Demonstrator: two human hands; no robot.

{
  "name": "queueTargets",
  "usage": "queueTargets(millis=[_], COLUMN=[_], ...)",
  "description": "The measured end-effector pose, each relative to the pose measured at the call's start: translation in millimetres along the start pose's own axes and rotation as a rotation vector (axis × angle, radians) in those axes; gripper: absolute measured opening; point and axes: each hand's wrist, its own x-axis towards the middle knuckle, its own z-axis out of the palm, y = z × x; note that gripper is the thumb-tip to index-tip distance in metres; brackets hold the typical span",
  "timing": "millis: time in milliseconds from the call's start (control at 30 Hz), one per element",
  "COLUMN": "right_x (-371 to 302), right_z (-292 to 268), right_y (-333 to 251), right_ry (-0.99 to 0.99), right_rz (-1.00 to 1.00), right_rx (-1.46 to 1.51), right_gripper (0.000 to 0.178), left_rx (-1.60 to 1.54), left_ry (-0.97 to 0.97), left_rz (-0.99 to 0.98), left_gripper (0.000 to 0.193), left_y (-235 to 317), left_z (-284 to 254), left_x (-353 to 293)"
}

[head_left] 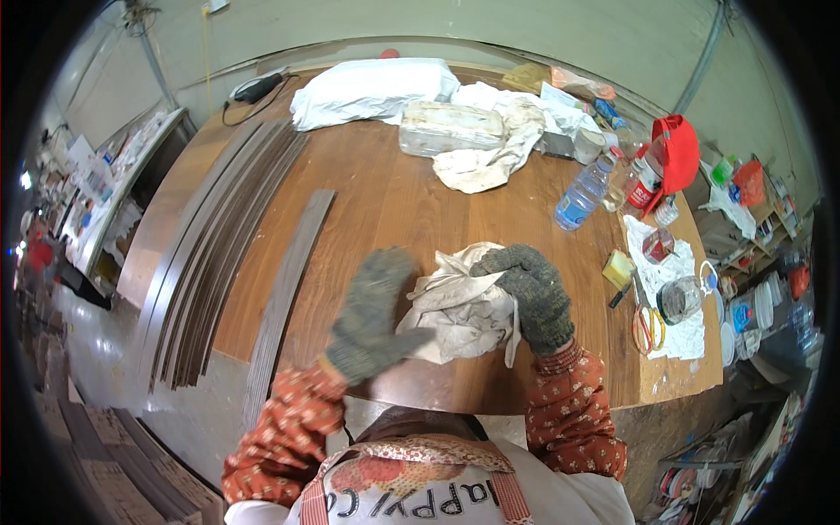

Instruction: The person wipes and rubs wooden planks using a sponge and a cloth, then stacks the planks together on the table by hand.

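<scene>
A crumpled off-white cloth [459, 306] lies bunched near the front of the wooden table, between my two gloved hands. My right hand [532, 293], in a dark grey-green knit glove, pinches the upper right part of the cloth with its fingers bent over it. At the cloth's left side is my left hand [372, 315], gloved the same way and blurred by motion. Its fingers stretch up and away, and the thumb points toward the cloth's lower left edge. Whether that thumb touches the cloth I cannot tell.
Left of my hands lies one grey-brown strip [293, 289], with a stack of similar strips [223, 254] beyond. A clear brick-shaped block [451, 129] and another cloth [490, 157] sit at the back. Rightward stand a plastic bottle [582, 194], a red cap [674, 157], a sponge [618, 269] and scissors [648, 331].
</scene>
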Motion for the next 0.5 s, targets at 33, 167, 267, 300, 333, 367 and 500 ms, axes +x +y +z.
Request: queueTargets(millis=[33,167,267,300,333,367,500], right_x=[-1,-14,-23,-26,-26,-31,-46], right_z=[5,-4,-43,-56,-66,-74,-31], right_y=[-7,-7,17,25,36,47,33], right_ry=[-0.05,0.024,0.278,0.42,0.405,0.414,0.365], right_rz=[-0.008,0.043,0.118,0.121,0.061,0.055,-0.031], right_rx=[-0.014,-0.031,-0.398,-0.973,-0.926,-0.925,-0.664], right_gripper=[0.021,0.034,0.048,0.052,0.067,0.067,0.08], left_rx=[0.007,-0.462,-1.004,-1.105,-0.928,-0.925,-1.376], left_ry=[0.012,-0.375,-0.545,-0.51,-0.43,-0.433,-0.253], left_rz=[-0.01,-0.24,-0.665,-0.798,-0.694,-0.685,-0.94], left_gripper=[0.049,0.048,0.034,0.028,0.026,0.026,0.031], left_y=[-3,-27,-18,-12,-14,-13,-5], left_z=[13,40,24,14,15,17,25], left_x=[2,-10,-6,-5,-6,-4,-12])
